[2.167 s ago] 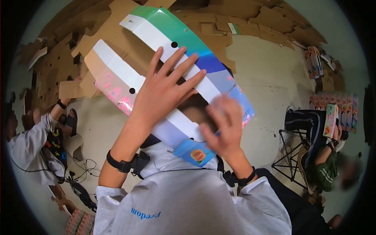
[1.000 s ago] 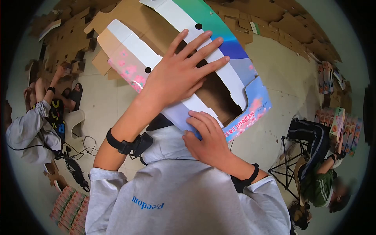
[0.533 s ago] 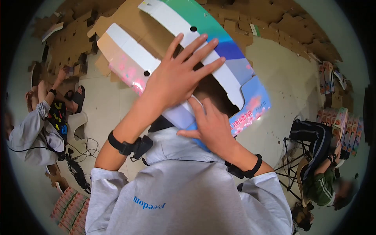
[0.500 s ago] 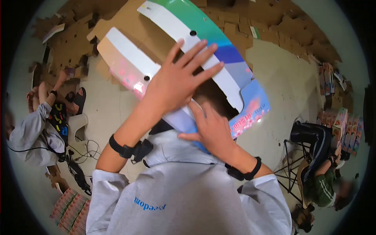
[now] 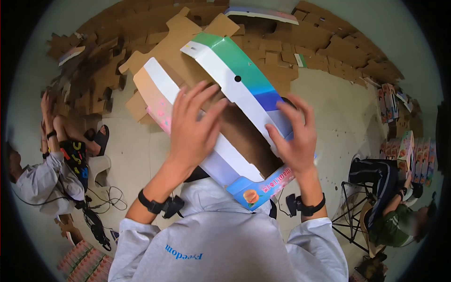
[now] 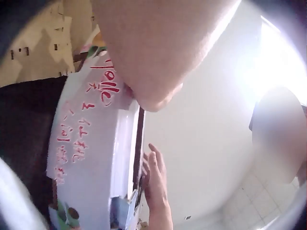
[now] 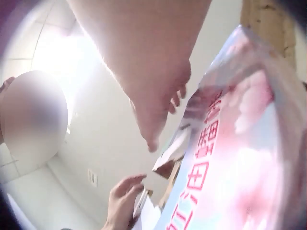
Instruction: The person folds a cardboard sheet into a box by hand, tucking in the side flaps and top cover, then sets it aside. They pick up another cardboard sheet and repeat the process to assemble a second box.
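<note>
A printed cardboard carton (image 5: 279, 181) lies slantwise before me in the head view, with pink blossom, green-blue colouring and a peach picture. Its two white-edged top flaps leave a long slot, brown inside. My left hand (image 5: 195, 124) is over the left flap, fingers spread and slightly bent, holding nothing. My right hand (image 5: 298, 131) hovers at the right flap (image 5: 235, 91), thumb and fingers apart and loosely curved, blurred. Red lettering shows on the carton's side (image 6: 88, 124) in the left wrist view. The right wrist view shows its blossom-printed end (image 7: 240, 158) close up.
Flattened brown cardboard (image 5: 162, 40) lies beyond the carton and along the back. A person in grey (image 5: 42, 174) sits at left near cables (image 5: 110, 199). Another person in green (image 5: 392, 225) is at right by a stand (image 5: 350, 197). Stacked printed boxes (image 5: 425, 160) stand at right.
My right hand has left the near corner of the carton and moved right and up to the far flap. My left hand has lifted back off the slot. The carton sits lower in view.
</note>
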Tool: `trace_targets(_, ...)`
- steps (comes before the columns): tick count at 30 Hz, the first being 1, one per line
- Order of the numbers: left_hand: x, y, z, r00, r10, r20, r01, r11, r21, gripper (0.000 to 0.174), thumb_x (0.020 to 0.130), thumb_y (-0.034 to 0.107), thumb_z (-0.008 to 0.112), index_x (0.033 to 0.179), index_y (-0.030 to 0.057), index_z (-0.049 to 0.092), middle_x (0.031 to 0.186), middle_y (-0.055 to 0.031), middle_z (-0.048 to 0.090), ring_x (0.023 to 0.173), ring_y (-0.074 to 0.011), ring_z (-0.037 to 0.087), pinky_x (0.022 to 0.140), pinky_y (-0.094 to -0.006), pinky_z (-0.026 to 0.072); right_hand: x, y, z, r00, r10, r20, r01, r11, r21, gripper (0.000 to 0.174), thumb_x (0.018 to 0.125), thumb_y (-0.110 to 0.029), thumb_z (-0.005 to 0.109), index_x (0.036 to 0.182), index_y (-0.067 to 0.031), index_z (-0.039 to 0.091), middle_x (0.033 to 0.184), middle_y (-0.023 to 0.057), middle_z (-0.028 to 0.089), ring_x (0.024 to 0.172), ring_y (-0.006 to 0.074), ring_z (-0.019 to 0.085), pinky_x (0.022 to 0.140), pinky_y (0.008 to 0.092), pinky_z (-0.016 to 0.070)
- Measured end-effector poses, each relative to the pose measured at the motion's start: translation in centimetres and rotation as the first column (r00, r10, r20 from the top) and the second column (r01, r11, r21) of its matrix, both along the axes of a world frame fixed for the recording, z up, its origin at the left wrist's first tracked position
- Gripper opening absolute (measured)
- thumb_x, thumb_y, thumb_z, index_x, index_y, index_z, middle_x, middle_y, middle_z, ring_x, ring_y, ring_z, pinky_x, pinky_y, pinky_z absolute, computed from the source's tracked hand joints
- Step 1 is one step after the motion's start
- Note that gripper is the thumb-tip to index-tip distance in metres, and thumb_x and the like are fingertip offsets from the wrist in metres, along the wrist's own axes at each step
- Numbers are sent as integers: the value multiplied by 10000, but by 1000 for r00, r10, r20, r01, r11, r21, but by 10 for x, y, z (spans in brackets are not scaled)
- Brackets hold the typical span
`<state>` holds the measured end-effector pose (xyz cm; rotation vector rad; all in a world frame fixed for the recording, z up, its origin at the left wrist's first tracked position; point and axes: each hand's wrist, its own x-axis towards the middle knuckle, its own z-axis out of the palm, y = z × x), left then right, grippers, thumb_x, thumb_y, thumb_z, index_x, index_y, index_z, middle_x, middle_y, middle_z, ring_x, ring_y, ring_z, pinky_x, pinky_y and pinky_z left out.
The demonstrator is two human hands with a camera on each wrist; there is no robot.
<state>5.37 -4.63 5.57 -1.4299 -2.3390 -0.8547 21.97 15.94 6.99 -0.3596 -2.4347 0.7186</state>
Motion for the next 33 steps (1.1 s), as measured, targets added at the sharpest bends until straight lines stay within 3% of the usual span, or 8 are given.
trace_targets(6,15,-7,-18,895,433,111,-441,895,68,444,898,147,795,1338,164,740,1562,-147,534,1562,-451,315,1253,-602,312,-2,26,12,796,66,602,244,875,-419,765,894,-357,832,1527,-66,517,1340,244,695,1217,383,700,1053,420,536)
trace_targets(16,-83,57,-20,937,-122,326,27,960,280,409,913,102,754,1321,135,749,1603,-151,516,1557,-396,399,1272,-507,364,34,28,-56,929,133,346,166,685,-709,567,1115,-264,582,1577,5,394,1434,224,623,1330,269,582,1159,361,426)
trace_targets(17,-84,56,-19,930,-169,327,85,963,256,417,920,83,732,1333,138,744,1615,-151,505,1564,-401,387,1275,-507,357,41,21,-56,926,165,339,191,570,-799,656,1073,-163,643,1613,-3,306,1572,269,485,1431,320,508,1210,398,388)
trace_targets(21,-61,53,-15,966,-195,170,180,979,98,503,915,4,590,1378,151,718,1665,-151,453,1605,-399,294,1301,-527,284,50,4,-49,985,15,173,140,520,-842,993,908,39,763,1678,-71,146,1725,264,221,1589,392,308,1278,500,314)
trace_targets(27,-27,45,-26,953,-190,237,163,978,129,502,940,66,622,1428,169,680,1709,-134,380,1599,-467,215,1310,-574,216,-24,51,-5,980,-151,125,188,909,-371,946,858,-277,862,1637,-64,371,1719,279,249,1593,437,305,1261,527,340)
trace_targets(30,-21,49,-17,941,-170,293,148,984,96,458,967,129,651,1422,170,683,1712,-126,371,1600,-476,194,1309,-584,206,-59,58,31,954,-97,285,152,972,-179,898,828,-426,862,1557,-40,506,1724,259,257,1564,463,347,1237,527,378)
trace_targets(31,-23,52,-18,931,-162,328,128,984,123,413,986,198,681,1397,160,694,1699,-118,385,1603,-471,174,1298,-592,223,-69,62,21,943,-176,283,187,982,-13,824,815,-374,845,1511,-32,563,1657,240,415,1483,451,460,1203,500,428)
trace_targets(33,-23,51,-12,981,-88,174,86,996,17,416,979,244,706,1383,146,696,1635,-134,444,1582,-454,239,1285,-586,244,-83,78,5,942,-137,306,170,982,-85,736,805,-333,828,1445,-32,627,1540,242,547,1417,425,528,1179,480,450)
